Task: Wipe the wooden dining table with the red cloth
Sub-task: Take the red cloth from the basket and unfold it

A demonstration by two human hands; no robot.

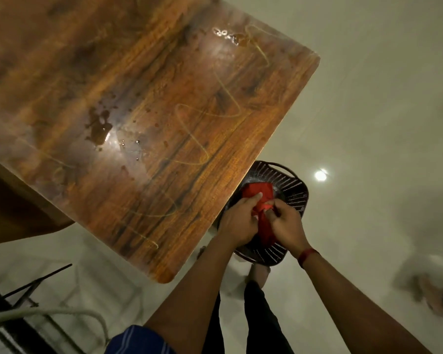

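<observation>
The wooden dining table (pixel 143 103) fills the upper left, glossy, with brown spill puddles, droplets and thin yellowish squiggle lines on it. Off its right edge, over a dark perforated basket (pixel 290 185) on the floor, both hands hold the red cloth (pixel 257 194). My left hand (pixel 239 219) grips the cloth's left side, fingers pressed into it. My right hand (pixel 285 224) pinches the twisted lower part of the cloth. A red band circles my right wrist. Part of the cloth hangs down between the hands.
Pale tiled floor (pixel 368 98) lies right of the table with a lamp reflection on it. A dark metal chair frame (pixel 31 290) stands at lower left. My legs and feet are below the basket. Another person's foot, blurred, shows at the far right (pixel 435 297).
</observation>
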